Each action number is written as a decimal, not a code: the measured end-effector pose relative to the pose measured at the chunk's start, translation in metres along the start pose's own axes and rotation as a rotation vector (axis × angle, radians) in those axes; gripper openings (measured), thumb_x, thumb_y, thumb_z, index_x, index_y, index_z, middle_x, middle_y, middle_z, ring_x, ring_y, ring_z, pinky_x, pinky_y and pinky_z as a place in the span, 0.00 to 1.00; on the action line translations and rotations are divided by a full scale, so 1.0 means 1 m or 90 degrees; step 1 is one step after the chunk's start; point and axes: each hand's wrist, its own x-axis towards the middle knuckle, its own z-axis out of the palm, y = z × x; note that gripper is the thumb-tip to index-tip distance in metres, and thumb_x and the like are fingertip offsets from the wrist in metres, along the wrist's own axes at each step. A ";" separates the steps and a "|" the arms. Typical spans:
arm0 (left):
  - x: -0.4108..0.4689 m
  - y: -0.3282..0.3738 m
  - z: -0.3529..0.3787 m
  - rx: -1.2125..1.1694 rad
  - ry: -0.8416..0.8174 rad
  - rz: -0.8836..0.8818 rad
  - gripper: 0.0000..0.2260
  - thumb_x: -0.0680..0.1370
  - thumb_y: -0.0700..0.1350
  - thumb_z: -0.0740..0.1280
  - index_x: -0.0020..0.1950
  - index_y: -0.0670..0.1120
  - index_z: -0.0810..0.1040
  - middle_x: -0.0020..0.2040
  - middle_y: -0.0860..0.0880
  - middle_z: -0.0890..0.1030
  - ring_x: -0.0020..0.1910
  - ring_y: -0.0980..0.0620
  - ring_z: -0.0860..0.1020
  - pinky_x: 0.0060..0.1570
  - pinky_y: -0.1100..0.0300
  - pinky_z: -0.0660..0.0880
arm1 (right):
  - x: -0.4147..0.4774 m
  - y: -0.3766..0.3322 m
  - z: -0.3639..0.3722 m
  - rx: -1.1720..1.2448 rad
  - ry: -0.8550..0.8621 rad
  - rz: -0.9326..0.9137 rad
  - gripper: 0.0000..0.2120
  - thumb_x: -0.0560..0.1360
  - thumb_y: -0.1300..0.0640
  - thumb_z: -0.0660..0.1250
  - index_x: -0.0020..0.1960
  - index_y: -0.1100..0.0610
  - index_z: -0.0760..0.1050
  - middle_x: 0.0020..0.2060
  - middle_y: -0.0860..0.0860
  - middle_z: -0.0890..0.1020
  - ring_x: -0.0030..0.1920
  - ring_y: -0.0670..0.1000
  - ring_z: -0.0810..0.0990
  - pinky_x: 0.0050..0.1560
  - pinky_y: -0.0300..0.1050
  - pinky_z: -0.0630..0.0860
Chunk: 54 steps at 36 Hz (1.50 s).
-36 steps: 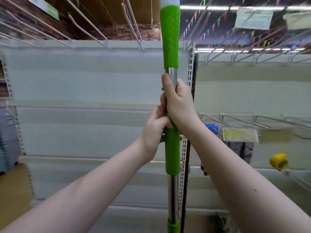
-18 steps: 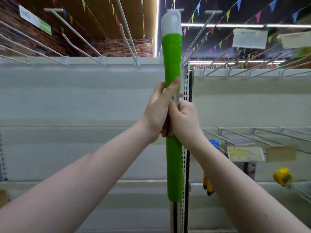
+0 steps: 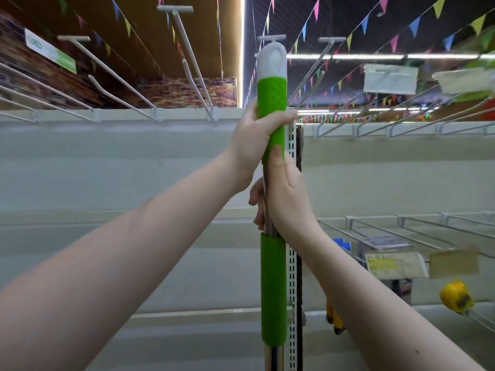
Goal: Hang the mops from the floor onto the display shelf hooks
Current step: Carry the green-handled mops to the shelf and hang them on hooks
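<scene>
Gripping mop handle (image 3: pixel 273 285) upright, both your hands curled round it: right hand (image 3: pixel 288 194) on steel shaft, lower, nearer you; left hand (image 3: pixel 254 137) on upper green grip. Long axis vertical; white cap (image 3: pixel 272 62) just under hook tip (image 3: pixel 272 38), straight above left hand. Raise, thread cap eye.

The mop handle (image 3: pixel 272 277) stood upright: a steel pole with two green grips and a white cap (image 3: pixel 272 60) with a hanging eye. Fingers (image 3: pixel 286 117) of the left hand (image 3: pixel 253 137) wrapped the upper grip, just below the cap. Fingers (image 3: pixel 257 195) of the right hand (image 3: pixel 288 199) curled round the bare steel beneath. Above the fingers, long white shelf hooks (image 3: pixel 187 57) jutted out, one T-shaped tip (image 3: pixel 272 38) just over the cap.
</scene>
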 end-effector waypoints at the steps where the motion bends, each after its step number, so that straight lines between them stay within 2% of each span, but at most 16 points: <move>1: 0.002 0.001 -0.001 -0.001 0.008 0.003 0.05 0.75 0.40 0.66 0.46 0.49 0.72 0.36 0.52 0.72 0.31 0.62 0.74 0.31 0.72 0.70 | 0.001 0.001 0.001 -0.001 0.001 -0.008 0.14 0.81 0.44 0.49 0.47 0.52 0.66 0.24 0.52 0.75 0.16 0.54 0.69 0.20 0.45 0.67; 5: 0.011 -0.001 -0.004 0.037 0.015 0.007 0.05 0.76 0.42 0.66 0.48 0.49 0.71 0.39 0.52 0.72 0.37 0.58 0.73 0.37 0.68 0.70 | 0.007 0.002 0.002 0.013 -0.005 -0.008 0.11 0.81 0.45 0.51 0.45 0.51 0.64 0.24 0.53 0.75 0.17 0.55 0.68 0.19 0.40 0.66; 10: 0.017 0.000 -0.005 0.075 0.000 0.032 0.11 0.76 0.44 0.66 0.57 0.48 0.70 0.44 0.52 0.74 0.41 0.59 0.75 0.36 0.75 0.72 | 0.012 0.001 -0.005 0.032 -0.016 -0.011 0.14 0.81 0.46 0.53 0.50 0.56 0.66 0.24 0.54 0.74 0.17 0.57 0.68 0.19 0.39 0.65; 15: 0.022 0.002 -0.004 0.088 -0.006 0.033 0.16 0.76 0.45 0.67 0.62 0.48 0.68 0.47 0.53 0.74 0.43 0.61 0.75 0.34 0.76 0.72 | 0.016 -0.002 -0.012 0.012 0.000 -0.032 0.11 0.80 0.47 0.55 0.44 0.54 0.64 0.21 0.52 0.72 0.17 0.57 0.68 0.19 0.44 0.68; 24: 0.030 -0.002 -0.003 0.097 -0.011 0.047 0.20 0.75 0.45 0.68 0.66 0.48 0.67 0.49 0.52 0.73 0.44 0.61 0.75 0.33 0.76 0.71 | 0.020 -0.001 -0.020 -0.043 0.013 -0.060 0.10 0.80 0.49 0.57 0.43 0.52 0.64 0.21 0.50 0.71 0.18 0.55 0.67 0.20 0.46 0.69; 27: 0.034 -0.004 -0.003 0.120 -0.001 0.053 0.23 0.75 0.46 0.69 0.68 0.49 0.66 0.58 0.48 0.72 0.47 0.59 0.74 0.32 0.77 0.71 | 0.022 0.000 -0.023 -0.060 0.019 -0.063 0.10 0.80 0.49 0.57 0.43 0.52 0.64 0.20 0.49 0.71 0.17 0.55 0.67 0.21 0.52 0.69; 29: 0.034 -0.004 -0.003 0.127 0.003 0.058 0.24 0.75 0.46 0.69 0.68 0.49 0.65 0.59 0.49 0.72 0.48 0.59 0.74 0.32 0.78 0.70 | 0.024 0.001 -0.024 -0.069 0.019 -0.063 0.10 0.80 0.49 0.57 0.43 0.52 0.64 0.20 0.49 0.71 0.17 0.55 0.68 0.21 0.54 0.70; 31: 0.035 -0.005 -0.003 0.122 -0.002 0.060 0.23 0.75 0.44 0.69 0.67 0.49 0.65 0.53 0.52 0.72 0.46 0.61 0.74 0.33 0.78 0.70 | 0.025 0.003 -0.024 -0.062 0.013 -0.060 0.10 0.80 0.49 0.57 0.42 0.52 0.64 0.20 0.49 0.71 0.17 0.56 0.68 0.21 0.51 0.69; 34: 0.036 -0.009 -0.005 0.144 0.001 0.071 0.21 0.75 0.45 0.69 0.65 0.49 0.66 0.58 0.48 0.72 0.46 0.61 0.74 0.33 0.78 0.71 | 0.027 0.004 -0.023 -0.043 -0.001 -0.051 0.10 0.80 0.50 0.57 0.42 0.51 0.64 0.20 0.50 0.71 0.17 0.55 0.67 0.20 0.47 0.68; 39: 0.040 -0.012 -0.009 0.169 0.010 0.063 0.16 0.75 0.47 0.69 0.59 0.51 0.68 0.61 0.46 0.72 0.51 0.58 0.74 0.42 0.71 0.71 | 0.034 0.008 -0.020 -0.027 -0.016 -0.038 0.11 0.81 0.49 0.55 0.44 0.54 0.64 0.19 0.49 0.70 0.16 0.55 0.67 0.21 0.48 0.68; 44: 0.047 -0.017 -0.013 0.186 0.021 0.073 0.26 0.73 0.47 0.71 0.68 0.47 0.65 0.66 0.45 0.68 0.62 0.51 0.72 0.54 0.64 0.73 | 0.043 0.008 -0.020 -0.020 -0.010 -0.026 0.12 0.81 0.48 0.54 0.47 0.56 0.65 0.20 0.51 0.70 0.16 0.56 0.67 0.20 0.43 0.67; 50: 0.046 -0.017 -0.014 0.196 0.021 0.072 0.30 0.72 0.48 0.72 0.70 0.48 0.62 0.68 0.46 0.67 0.66 0.47 0.70 0.65 0.51 0.71 | 0.046 0.012 -0.020 -0.016 -0.020 -0.018 0.11 0.81 0.48 0.53 0.48 0.55 0.66 0.20 0.51 0.70 0.16 0.55 0.67 0.20 0.43 0.68; 52: 0.045 -0.018 -0.014 0.203 0.022 0.071 0.30 0.73 0.46 0.71 0.70 0.48 0.61 0.67 0.46 0.67 0.66 0.46 0.70 0.63 0.52 0.72 | 0.046 0.014 -0.019 -0.016 -0.022 -0.009 0.10 0.81 0.48 0.53 0.46 0.53 0.66 0.19 0.50 0.70 0.15 0.55 0.67 0.20 0.42 0.68; 54: 0.045 -0.019 -0.015 0.202 0.026 0.075 0.30 0.74 0.44 0.70 0.71 0.48 0.59 0.66 0.48 0.67 0.64 0.48 0.71 0.57 0.61 0.74 | 0.047 0.016 -0.018 -0.015 -0.025 -0.003 0.10 0.81 0.48 0.53 0.44 0.52 0.65 0.20 0.50 0.70 0.15 0.55 0.67 0.20 0.41 0.67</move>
